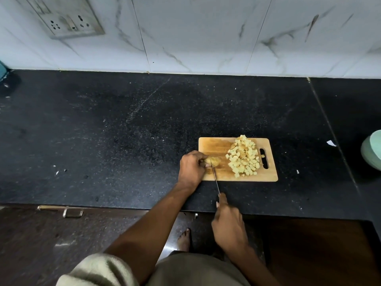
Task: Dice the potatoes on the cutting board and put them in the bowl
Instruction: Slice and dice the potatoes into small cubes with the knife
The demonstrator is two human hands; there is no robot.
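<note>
A wooden cutting board (214, 145) lies on the black counter, right of centre. A heap of pale yellow diced potato (244, 156) covers its right half. At the board's left edge my left hand (191, 167) grips a piece of potato (214, 161), fingers curled over it. My right hand (228, 223) holds the handle of a knife (215, 178), index finger stretched along the top. The thin blade runs up from the counter's front edge, and its tip is on the potato piece beside my left fingers. A pale green bowl (372, 150) shows partly at the right frame edge.
The black stone counter (123, 124) stretches wide to the left and behind the board. A marble-tiled wall with a socket plate (68, 19) rises at the back. Small white scraps (331, 143) lie on the counter. Drawer handles (72, 212) and a bare foot show below the front edge.
</note>
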